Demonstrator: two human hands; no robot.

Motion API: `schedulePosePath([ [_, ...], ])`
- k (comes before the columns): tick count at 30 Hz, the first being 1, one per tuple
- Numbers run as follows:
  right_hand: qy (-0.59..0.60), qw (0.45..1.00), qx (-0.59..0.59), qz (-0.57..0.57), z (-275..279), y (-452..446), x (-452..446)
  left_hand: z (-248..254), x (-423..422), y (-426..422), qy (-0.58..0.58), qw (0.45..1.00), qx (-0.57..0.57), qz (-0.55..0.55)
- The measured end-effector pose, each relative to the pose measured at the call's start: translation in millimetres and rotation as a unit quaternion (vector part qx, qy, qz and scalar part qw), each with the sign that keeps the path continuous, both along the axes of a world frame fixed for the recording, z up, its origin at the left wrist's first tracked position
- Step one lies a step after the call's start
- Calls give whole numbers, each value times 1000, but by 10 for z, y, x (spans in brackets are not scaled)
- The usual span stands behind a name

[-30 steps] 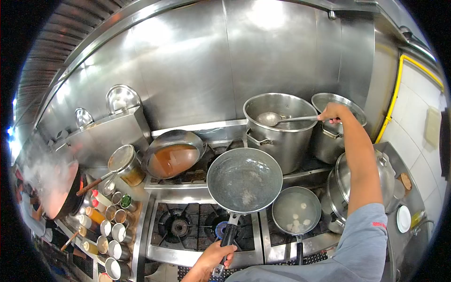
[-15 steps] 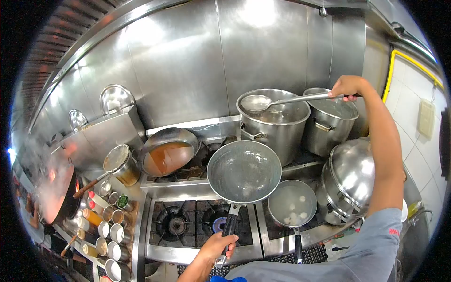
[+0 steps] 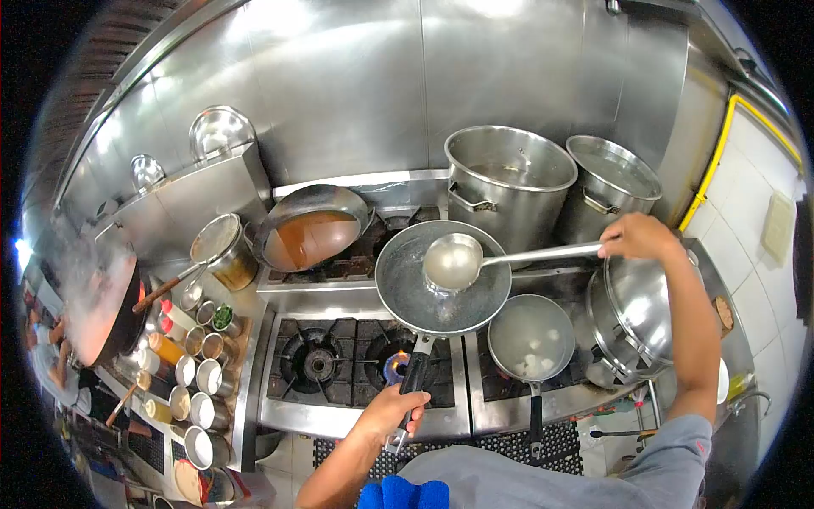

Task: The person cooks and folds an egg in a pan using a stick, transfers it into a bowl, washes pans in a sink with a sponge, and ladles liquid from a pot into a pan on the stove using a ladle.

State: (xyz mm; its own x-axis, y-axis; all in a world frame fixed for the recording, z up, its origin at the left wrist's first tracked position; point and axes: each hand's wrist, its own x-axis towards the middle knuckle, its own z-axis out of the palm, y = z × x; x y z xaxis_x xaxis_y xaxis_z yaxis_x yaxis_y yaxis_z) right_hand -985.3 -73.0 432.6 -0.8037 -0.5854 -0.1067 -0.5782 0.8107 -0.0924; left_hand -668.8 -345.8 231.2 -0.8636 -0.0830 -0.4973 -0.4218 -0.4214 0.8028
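Note:
My left hand [image 3: 395, 411] is closed round the black handle of a grey frying pan [image 3: 407, 297], held above the stove. Near the right, my right hand [image 3: 638, 237] grips the long handle of a ladle [image 3: 543, 254]. The ladle's bowl, with cloudy liquid in it, is over the pan. Clear liquid shows in the pan below the bowl. A second pan [image 3: 532, 338] on the right burner holds liquid and several pale round pieces. Behind the frying pan stands a tall open stockpot [image 3: 509, 199].
A lit burner [image 3: 397, 366] is in front of the frying pan. Beyond it sits a wok [image 3: 310, 229] with brown liquid. Another stockpot [image 3: 612, 174] and a domed steamer [image 3: 642, 314] stand right. Seasoning cups [image 3: 208, 411] and a steaming wok [image 3: 106, 310] are left, near another person [image 3: 51, 360].
The ladle has moved from over the tall stockpot, down and toward me, to over the frying pan. My right hand has come lower with it, while my left hand keeps hold of the pan.

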Motion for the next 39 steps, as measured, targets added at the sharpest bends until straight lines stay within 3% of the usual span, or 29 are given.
schedulePosePath([
  [1, 108, 992, 4, 71, -159, 28, 32, -26, 20, -3, 0, 1000, 2, -1],
  [4, 188, 977, 19, 98, -300, 31, 257, -74, 61, -11, 7, 1000, 0, -3],
  [6, 319, 941, 2, 111, -290, 31, 349, -118, 80, -5, 3, 1000, 2, 0],
  [7, 314, 942, 3, 116, -258, 52, 337, -135, 92, -5, 4, 1000, -9, 2],
  [9, 411, 900, -66, 127, -146, 134, 222, -153, 111, -7, 7, 999, -33, 2],
  [12, 462, 882, -79, 52, 91, 171, 40, -154, 124, 8, 4, 1000, -28, 4],
  [16, 472, 875, -102, -6, 187, 69, -574, -194, 110, 14, 3, 1000, -30, -3],
  [18, 419, 905, -34, -73, 199, -156, -784, -157, 92, 26, -8, 999, -37, -5],
  [24, 371, 923, 54, -90, -127, -667, -1487, -85, 32, 52, -14, 999, -31, -4],
  [38, 244, 962, 81, -95, -123, -998, -1812, 49, -64, 10, -21, 999, -32, 4],
  [39, 178, 975, 71, -116, -61, -997, -1765, 48, -65, 7, -20, 999, -34, 5],
])
